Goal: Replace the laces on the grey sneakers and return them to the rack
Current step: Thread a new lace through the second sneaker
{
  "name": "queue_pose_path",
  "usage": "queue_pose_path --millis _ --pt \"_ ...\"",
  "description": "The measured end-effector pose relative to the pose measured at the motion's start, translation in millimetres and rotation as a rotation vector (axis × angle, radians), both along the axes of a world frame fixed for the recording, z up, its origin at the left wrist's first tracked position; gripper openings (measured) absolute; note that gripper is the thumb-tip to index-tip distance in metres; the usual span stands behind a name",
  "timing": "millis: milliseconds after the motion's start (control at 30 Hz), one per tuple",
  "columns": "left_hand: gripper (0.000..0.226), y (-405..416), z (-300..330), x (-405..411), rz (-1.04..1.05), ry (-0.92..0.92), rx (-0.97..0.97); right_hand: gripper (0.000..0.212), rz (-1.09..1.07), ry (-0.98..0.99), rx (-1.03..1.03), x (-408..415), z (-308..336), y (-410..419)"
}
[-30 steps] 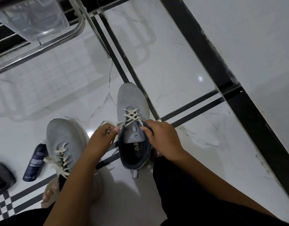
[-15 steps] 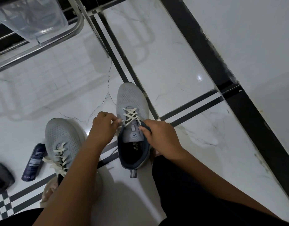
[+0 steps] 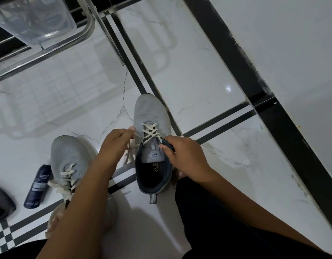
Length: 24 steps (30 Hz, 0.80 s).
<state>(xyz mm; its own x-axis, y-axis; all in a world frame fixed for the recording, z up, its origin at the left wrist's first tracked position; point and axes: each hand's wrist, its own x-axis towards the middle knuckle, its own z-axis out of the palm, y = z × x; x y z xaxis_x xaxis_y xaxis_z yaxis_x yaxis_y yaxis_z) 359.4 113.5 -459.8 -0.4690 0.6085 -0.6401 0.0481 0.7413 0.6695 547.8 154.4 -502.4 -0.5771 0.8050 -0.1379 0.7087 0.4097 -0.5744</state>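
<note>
Both hands work at one grey sneaker (image 3: 152,128) standing on the floor. Left hand (image 3: 115,144), fingers curled, pinches a cream lace (image 3: 131,152) at the shoe's left side, the loose end hanging below the fingers. Right hand (image 3: 182,152) grips the dark collar edge on the shoe's right side between thumb and curled fingers. Glossy white marble-look floor (image 3: 199,71) is crossed by black stripes, with a thin crack running toward the shoe's toe and a small black-and-white checkered patch at the lower left. A chrome rack (image 3: 49,49) stands at the upper left, holding a clear plastic container (image 3: 36,17). The held sneaker has grey mesh, a dark lining, a heel tab, and cream laces crossed over only its lower eyelets. A second grey sneaker (image 3: 68,156) sits to its left, laced in cream, partly behind the left forearm. Just beside it lies a dark spray bottle (image 3: 38,186).
</note>
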Motion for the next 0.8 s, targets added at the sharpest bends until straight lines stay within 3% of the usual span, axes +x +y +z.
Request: queue_pose_path --millis 133,233,333,467,533,633,800 --pt "0.026 -3.4 24.2 2.9 0.093 -0.059 0.203 0.034 -0.027 0.034 -0.132 0.6 13.7 5.7" --pt "0.019 3.6 47.0 13.0 0.081 -0.161 0.326 0.031 -0.145 0.219 -0.262 -1.2 33.1 12.1" --pt "0.013 15.7 55.7 20.9 0.096 -0.234 0.346 0.015 -0.259 0.467 -0.589 -4.9 54.7 21.6" --pt "0.009 24.1 57.3 33.6 0.117 -0.253 0.329 0.015 -0.252 0.702 -0.973 -10.0 70.3 25.8" --pt "0.008 23.7 56.5 38.6 0.152 -0.249 0.320 0.008 -0.250 0.716 -1.021 -12.0 70.8 23.9" --pt "0.007 20.2 53.1 37.2 0.306 -0.224 0.330 0.020 -0.226 0.667 -0.999 -4.6 67.8 27.1" --pt "0.012 9.6 44.2 7.5 0.571 -0.144 0.287 0.020 -0.203 0.396 -0.869 35.2 68.6 52.2"
